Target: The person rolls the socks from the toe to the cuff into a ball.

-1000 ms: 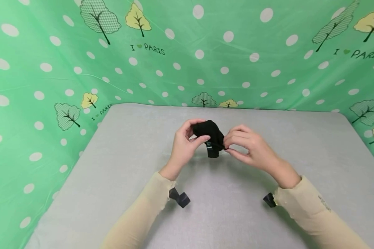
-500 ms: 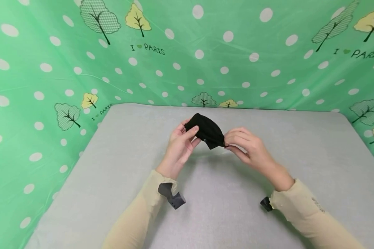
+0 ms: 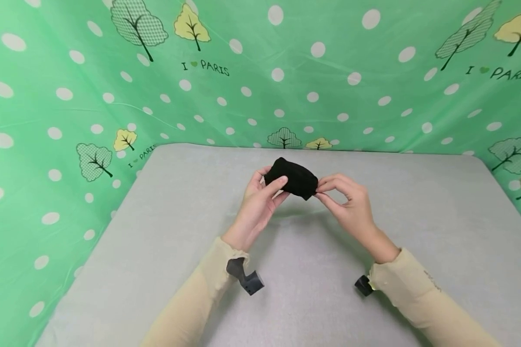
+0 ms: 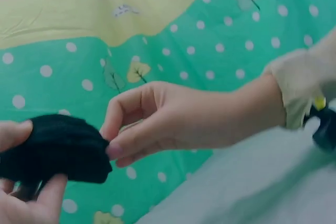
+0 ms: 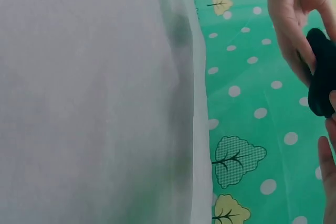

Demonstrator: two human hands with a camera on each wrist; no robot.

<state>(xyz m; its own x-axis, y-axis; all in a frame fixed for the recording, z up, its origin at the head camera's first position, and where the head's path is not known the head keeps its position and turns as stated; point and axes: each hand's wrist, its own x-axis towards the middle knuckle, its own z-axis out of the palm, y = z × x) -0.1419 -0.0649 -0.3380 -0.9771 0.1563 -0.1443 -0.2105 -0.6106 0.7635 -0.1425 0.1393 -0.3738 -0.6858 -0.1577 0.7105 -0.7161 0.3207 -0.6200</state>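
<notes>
A small black fabric bundle (image 3: 293,178), like folded socks though its exact kind is unclear, is held in the air above the table. In the head view my left hand (image 3: 258,205) grips its left end, thumb on the near face and fingers behind. At its right end, my right hand (image 3: 349,200) pinches the edge between thumb and fingertips. The left wrist view shows the bundle (image 4: 58,148) rounded on top, with the right hand (image 4: 168,121) pinching its corner. Only part of the bundle (image 5: 323,74) enters the right wrist view, at the right border.
A grey cloth-covered table (image 3: 295,289) spreads beneath both hands. Behind it and at the sides hangs a green dotted curtain (image 3: 243,72) printed with trees. A dark wrist mount sits at the left cuff (image 3: 252,283) and another at the right cuff (image 3: 364,286).
The bundle has turned and smoothed into a compact block; the strip with white lettering that hung below it is out of sight. My left hand shifted its grip; my right keeps pinching the right end.
</notes>
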